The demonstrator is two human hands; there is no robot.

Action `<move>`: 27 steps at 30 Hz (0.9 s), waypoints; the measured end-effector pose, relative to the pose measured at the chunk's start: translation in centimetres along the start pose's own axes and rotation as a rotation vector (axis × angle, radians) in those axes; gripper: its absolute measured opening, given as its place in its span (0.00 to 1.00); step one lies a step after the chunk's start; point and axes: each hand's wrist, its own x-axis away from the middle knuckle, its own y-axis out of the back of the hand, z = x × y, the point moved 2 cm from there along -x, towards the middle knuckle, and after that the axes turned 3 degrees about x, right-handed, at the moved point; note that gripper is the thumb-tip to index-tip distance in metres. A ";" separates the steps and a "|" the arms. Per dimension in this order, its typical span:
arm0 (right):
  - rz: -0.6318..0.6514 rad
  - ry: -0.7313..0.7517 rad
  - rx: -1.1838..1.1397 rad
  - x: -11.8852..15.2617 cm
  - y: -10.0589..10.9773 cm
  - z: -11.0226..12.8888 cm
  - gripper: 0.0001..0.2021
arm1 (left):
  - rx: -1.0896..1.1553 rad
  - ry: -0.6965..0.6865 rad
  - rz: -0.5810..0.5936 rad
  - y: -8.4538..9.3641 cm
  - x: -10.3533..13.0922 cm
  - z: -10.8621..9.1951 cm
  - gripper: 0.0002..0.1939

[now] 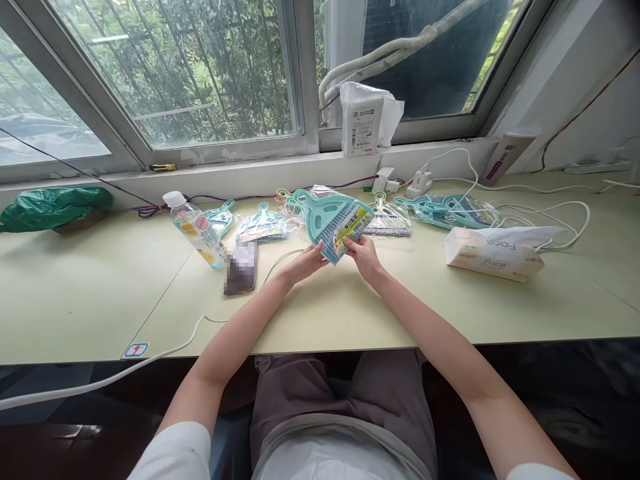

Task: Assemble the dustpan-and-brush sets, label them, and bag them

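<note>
A teal mini dustpan and brush set [327,213] with a printed label is held tilted above the table, its handle pointing up and left. My left hand [306,262] grips the set's lower left edge, and my right hand [365,259] pinches the lower right edge by the label. Behind it, more sets lie on the table: a teal one [263,223] in clear wrap to the left, another [220,217] beside the bottle, and a pale-handled brush set [387,220] to the right. Further right are wrapped teal sets [450,210], seemingly overlapping.
Left of my hands stand a tilted drink bottle [196,230] and a phone [241,268] with a white cable [200,327]. A tissue pack [495,253] lies at right among cables. Chargers [420,183] and a wrapped box [363,127] are by the window; a green bag [55,207] is far left.
</note>
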 end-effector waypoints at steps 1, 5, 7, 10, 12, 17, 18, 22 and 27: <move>-0.019 0.006 0.005 0.0 0.0 0.0 0.19 | -0.024 -0.043 -0.046 0.0 -0.2 0.0 0.29; -0.092 0.033 0.024 -0.1 0.2 -0.1 0.19 | -0.333 -0.329 -0.449 0.0 -0.2 -0.4 0.44; -0.110 0.033 0.035 -0.2 0.4 -0.1 0.19 | -0.598 -0.443 -0.636 -0.4 0.4 -0.8 0.50; -0.121 0.029 0.085 -0.3 0.4 -0.3 0.18 | -0.883 -0.560 -0.772 -1.5 1.4 -1.5 0.45; -0.102 0.031 0.139 -0.3 0.2 -0.5 0.19 | -1.043 -0.610 -0.755 -2.1 1.8 -1.8 0.35; 0.011 0.027 0.253 0.0 -0.6 -0.9 0.22 | -1.312 -0.521 -0.628 -1.6 1.4 -2.3 0.24; 0.032 0.020 0.263 0.0 -0.8 -1.0 0.23 | -1.339 -0.499 -0.630 -1.2 1.3 -2.3 0.23; 0.078 0.015 0.277 0.1 -1.0 -1.4 0.24 | -1.500 -0.448 -0.578 -0.3 0.7 -2.4 0.17; 0.081 -0.002 0.304 -0.1 -0.8 -1.7 0.24 | -1.638 -0.420 -0.531 -0.9 0.9 -2.6 0.06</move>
